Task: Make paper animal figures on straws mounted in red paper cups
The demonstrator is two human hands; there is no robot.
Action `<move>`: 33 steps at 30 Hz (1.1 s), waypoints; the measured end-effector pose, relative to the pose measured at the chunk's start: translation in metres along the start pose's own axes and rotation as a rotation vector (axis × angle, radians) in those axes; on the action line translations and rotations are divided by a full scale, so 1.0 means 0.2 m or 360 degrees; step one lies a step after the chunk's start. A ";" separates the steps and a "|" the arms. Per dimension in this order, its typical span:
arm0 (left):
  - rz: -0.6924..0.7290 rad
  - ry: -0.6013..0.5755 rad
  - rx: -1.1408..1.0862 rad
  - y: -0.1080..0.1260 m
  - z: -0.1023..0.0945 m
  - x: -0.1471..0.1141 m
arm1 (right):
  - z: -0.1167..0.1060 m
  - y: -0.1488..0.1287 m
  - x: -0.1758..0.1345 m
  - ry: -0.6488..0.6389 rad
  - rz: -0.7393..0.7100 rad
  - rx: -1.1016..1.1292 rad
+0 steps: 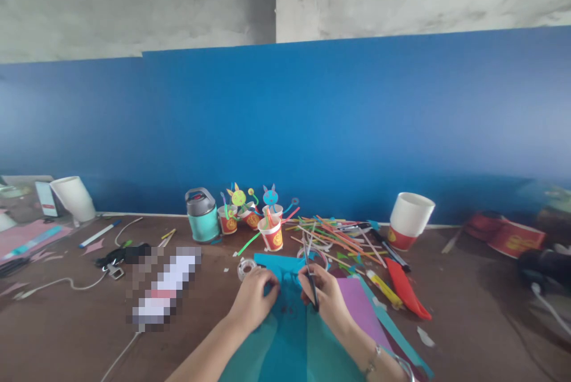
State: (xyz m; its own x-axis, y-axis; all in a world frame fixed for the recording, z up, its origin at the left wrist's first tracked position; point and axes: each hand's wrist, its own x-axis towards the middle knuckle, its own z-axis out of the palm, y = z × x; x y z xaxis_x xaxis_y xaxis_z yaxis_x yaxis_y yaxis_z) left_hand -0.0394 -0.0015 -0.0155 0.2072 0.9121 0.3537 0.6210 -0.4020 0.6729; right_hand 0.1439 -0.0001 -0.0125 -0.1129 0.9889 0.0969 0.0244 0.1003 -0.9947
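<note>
Backing brown table, blue partition

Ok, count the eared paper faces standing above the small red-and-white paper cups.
2: one yellow-green eared paper face, nearer the turquoise-and-grey flask, and one blue eared paper face, farther right in the picture. Any others hidden behind things cannot be ruled out.

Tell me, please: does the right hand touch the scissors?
Touching: the head view shows the right hand gripping the scissors by the black handle.
</note>
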 end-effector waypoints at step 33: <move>-0.0148 -0.0103 0.0343 -0.06 0.06 -0.04 | 0.03 0.02 -0.06 -0.0141 -0.0358 -0.0314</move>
State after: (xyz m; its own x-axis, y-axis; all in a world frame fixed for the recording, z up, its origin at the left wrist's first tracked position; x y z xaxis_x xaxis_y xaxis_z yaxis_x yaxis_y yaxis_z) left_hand -0.0395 -0.0025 -0.0347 0.1851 0.9505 0.2496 0.7852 -0.2958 0.5440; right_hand 0.1390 -0.0117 -0.0182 -0.2230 0.9269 0.3018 0.1804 0.3435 -0.9217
